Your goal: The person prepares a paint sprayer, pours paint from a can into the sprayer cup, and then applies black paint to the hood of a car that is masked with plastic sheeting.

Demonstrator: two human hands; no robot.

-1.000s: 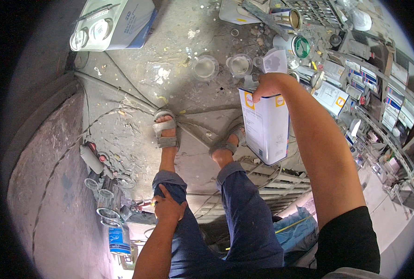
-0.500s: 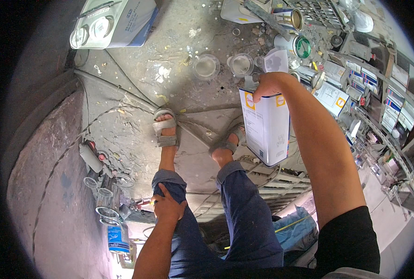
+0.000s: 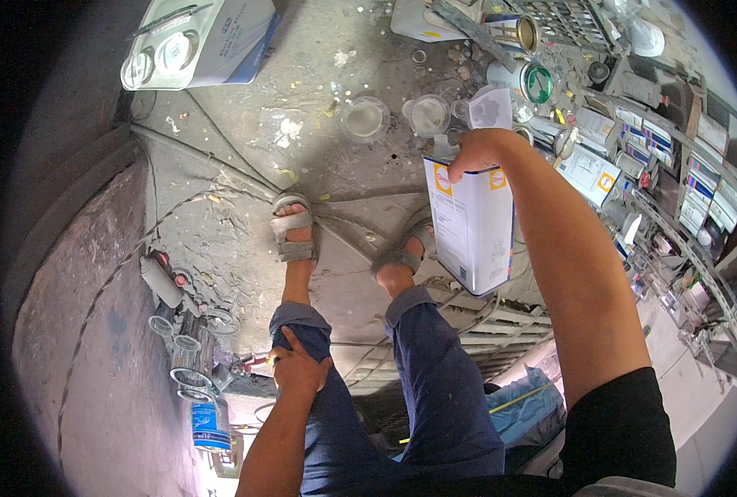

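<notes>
Right hand (image 3: 478, 149): fingers holding a white can (image 3: 473, 236) by its top edge
Left hand (image 3: 300, 364): fingers loosely spread on jeans (image 3: 335, 427)
Floor (image 3: 323, 153): two clear cups (image 3: 365, 121)

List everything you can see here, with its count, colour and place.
Held rectangular can: 1, white and yellow, right of centre
Large rectangular can: 1, white and blue, upper left
Round cups: at least 2, transparent, upper middle
Round tin: 1, white and green, upper right
Cylindrical tin: 1, blue and white, lower left
Open tins: several, grey, left
Shelf cans: many, mostly white, far right
Sandals: 2, grey, centre
Jeans: 1 pair, blue, lower middle
Left hand: 1, bare, on left jeans leg
Right hand: 1, bare, gripping held can
</notes>
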